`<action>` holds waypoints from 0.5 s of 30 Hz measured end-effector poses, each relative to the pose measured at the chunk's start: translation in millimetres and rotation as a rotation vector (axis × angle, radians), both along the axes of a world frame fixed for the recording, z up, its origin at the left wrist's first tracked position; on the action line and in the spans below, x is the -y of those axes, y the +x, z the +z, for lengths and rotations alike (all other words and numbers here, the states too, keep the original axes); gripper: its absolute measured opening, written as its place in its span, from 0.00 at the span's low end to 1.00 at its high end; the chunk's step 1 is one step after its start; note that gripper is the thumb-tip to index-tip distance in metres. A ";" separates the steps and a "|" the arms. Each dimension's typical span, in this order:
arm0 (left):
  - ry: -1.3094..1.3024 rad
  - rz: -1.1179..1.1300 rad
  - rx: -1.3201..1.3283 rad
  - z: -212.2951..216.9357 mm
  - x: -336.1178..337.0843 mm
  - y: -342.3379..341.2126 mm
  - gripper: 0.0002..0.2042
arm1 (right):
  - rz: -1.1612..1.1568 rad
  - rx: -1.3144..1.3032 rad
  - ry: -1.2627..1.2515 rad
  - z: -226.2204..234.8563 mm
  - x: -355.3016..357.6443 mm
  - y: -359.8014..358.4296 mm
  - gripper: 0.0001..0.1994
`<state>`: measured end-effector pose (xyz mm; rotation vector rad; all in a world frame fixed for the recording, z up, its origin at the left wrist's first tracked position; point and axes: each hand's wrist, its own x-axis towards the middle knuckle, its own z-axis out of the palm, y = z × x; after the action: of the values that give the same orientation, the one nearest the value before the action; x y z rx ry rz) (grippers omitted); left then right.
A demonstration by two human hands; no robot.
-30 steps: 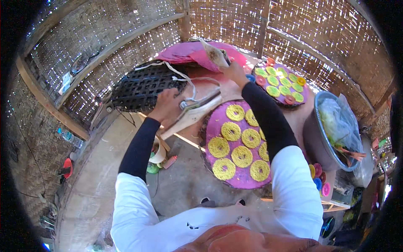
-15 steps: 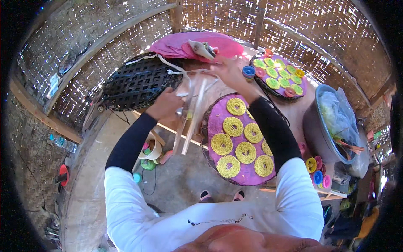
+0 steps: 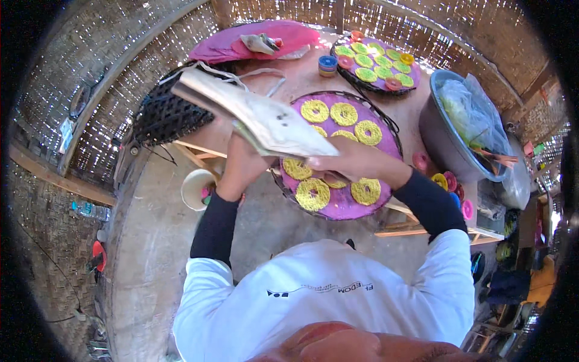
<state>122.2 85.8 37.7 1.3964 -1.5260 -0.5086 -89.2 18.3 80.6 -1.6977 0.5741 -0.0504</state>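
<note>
In front of my chest, both hands hold a long, pale, flat thing [image 3: 265, 117], like a thick folded sheet with dark specks; its exact kind I cannot make out. My left hand [image 3: 246, 158] is closed around its lower left edge. At its right end, my right hand [image 3: 359, 160] has its fingers closed on the edge. Right under that hand lies a round woven tray [image 3: 389, 158] lined with purple sheet, bearing several yellow noodle-like rings [image 3: 313, 194]. White ties [image 3: 262, 72] trail on the table behind.
A pink sheet stack [image 3: 220, 45] with a small cloth bundle [image 3: 260, 43] lies at the back. Beside it are a black woven basket [image 3: 172, 114], a tray of green rings [image 3: 380, 60] and stacked round moulds [image 3: 327, 65]. A grey tub [image 3: 449, 136] stands right, a white bucket [image 3: 194, 190] below left.
My right hand has come back from the pink stack to the pale thing. The clear strip-like thing at my left hand no longer shows as before; a pale flat thing is now between both hands. The view has shifted.
</note>
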 end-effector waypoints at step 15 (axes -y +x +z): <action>-0.304 -1.002 -1.611 -16.9 78.8 12.0 0.17 | -0.096 -0.379 0.132 -29.5 40.1 -42.7 0.32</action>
<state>134.2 7.0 20.7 -0.3258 -0.6660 -1.4283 -131.9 -21.8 51.1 -1.5584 0.9207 0.2405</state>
